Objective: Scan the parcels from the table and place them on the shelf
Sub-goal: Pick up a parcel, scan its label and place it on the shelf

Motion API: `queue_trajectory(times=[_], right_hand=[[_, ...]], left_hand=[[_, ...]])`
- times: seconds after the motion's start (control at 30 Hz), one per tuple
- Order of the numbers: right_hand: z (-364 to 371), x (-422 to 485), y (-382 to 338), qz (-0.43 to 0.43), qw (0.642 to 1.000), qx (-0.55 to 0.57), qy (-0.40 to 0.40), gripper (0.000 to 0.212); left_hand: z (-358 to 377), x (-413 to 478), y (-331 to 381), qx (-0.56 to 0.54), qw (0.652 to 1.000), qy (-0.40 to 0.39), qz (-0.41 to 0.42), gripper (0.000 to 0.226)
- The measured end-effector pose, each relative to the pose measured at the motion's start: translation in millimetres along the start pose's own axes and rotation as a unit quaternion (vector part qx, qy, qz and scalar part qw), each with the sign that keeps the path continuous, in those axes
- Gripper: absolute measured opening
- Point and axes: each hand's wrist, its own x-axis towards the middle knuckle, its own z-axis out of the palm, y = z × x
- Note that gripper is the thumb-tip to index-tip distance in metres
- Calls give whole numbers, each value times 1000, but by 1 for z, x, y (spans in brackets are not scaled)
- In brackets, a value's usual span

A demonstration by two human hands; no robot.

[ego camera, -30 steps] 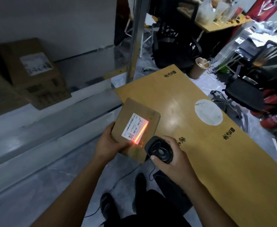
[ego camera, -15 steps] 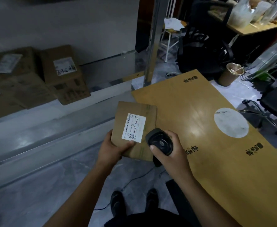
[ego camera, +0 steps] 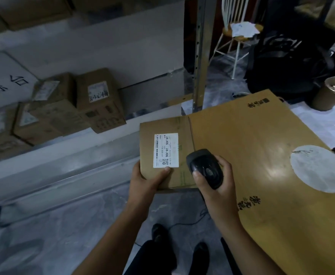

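My left hand (ego camera: pixel 146 182) grips the near edge of a flat brown cardboard parcel (ego camera: pixel 163 128), thumb pressed just below its white label (ego camera: pixel 166 150). The parcel is held level, its right side over the left edge of the wooden table (ego camera: pixel 261 139). A black handheld barcode scanner (ego camera: pixel 205 168) sits in my right hand (ego camera: pixel 219 184), fingers curled round it, just right of the label. No scan light shows on the parcel. To the left, the low metal shelf (ego camera: pixel 67 151) carries several brown parcels (ego camera: pixel 98 100) with white labels.
A metal shelf upright (ego camera: pixel 200 56) rises behind the parcel. A white sign (ego camera: pixel 4 82) leans on the shelf at far left. A black office chair (ego camera: pixel 285 62), a white chair (ego camera: pixel 236 34) and a cardboard bin (ego camera: pixel 331 94) stand beyond the table. The scanner cable trails on the floor near my feet (ego camera: pixel 179 241).
The red scan line on the label has gone out. My view has swung left and up toward the shelf, and the parcel now lies level and squarer to me.
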Motion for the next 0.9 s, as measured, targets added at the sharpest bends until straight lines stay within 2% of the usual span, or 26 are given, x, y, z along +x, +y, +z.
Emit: queue_trajectory(times=[0.07,0.2,0.4,0.47,0.6,0.77,0.9], right_hand=[[6,12,-8,-7,1000,5,-2,84],[23,38,-23,-24,1000,11,8,84],[59,85,-51,-47,999,-4,19,77],[71,101,-59,-47,999,-9,24,76],[95,130,-68,-36,999,-5,37,51],[123,160,-71,-19,999,12,44,47],[138,186,-65,2,999,23,48,49]], left_hand=[[1,7,9,-8,1000,4,17,73],[3,31,30,-16,998,7,58,51],[-8,88,66,-18,996,18,84,83],[-10,104,77,-15,994,20,104,79],[-18,133,91,0,991,12,132,74],[-25,166,102,16,990,-2,137,65],[-28,188,107,40,990,21,131,98]])
